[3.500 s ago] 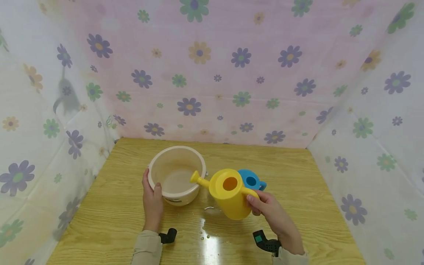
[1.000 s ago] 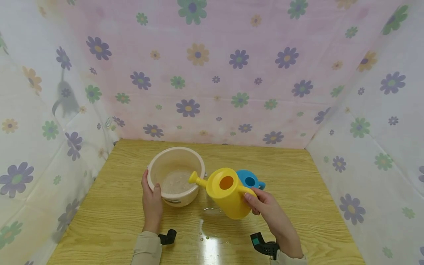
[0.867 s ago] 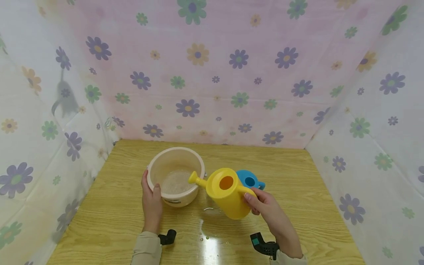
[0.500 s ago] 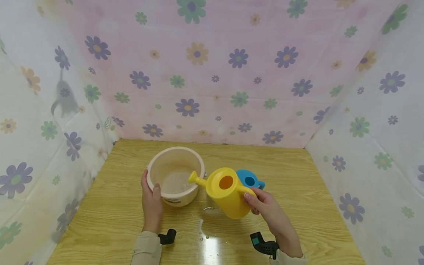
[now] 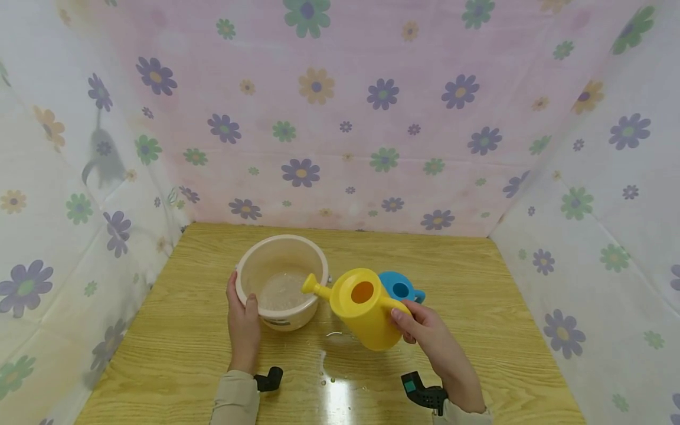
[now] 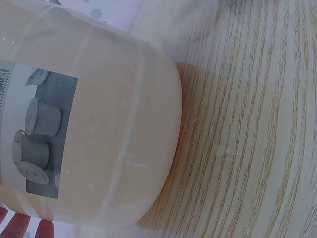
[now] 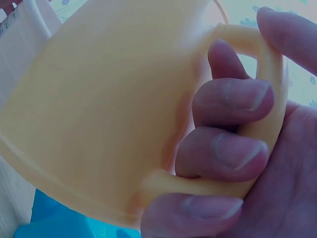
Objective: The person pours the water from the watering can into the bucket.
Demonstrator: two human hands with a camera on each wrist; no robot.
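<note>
A beige plastic bucket (image 5: pixel 284 316) stands on the table, with rippled water (image 5: pixel 284 289) at its bottom. My left hand (image 5: pixel 244 330) grips its near left rim, thumb over the edge and fingers around the outside. A printed label (image 6: pixel 39 129) shows on the bucket's wall in the left wrist view. My right hand (image 5: pixel 430 336) holds a yellow watering can (image 5: pixel 366 316) by its handle, tilted left, its spout's head over the bucket's right rim. In the right wrist view the fingers (image 7: pixel 233 101) curl through the handle loop (image 7: pixel 270 94).
A smaller blue watering can (image 5: pixel 399 287) stands behind the yellow one, partly hidden. Spilled water (image 5: pixel 340 336) and drops lie on the wooden table (image 5: pixel 457 260) near the bucket. Flowered cloth walls (image 5: pixel 340 147) enclose the table at the back and both sides.
The water in the bucket was smooth 3.5 seconds ago and has rippled in the later frames. The yellow watering can has shifted slightly left. The left hand keeps its grip.
</note>
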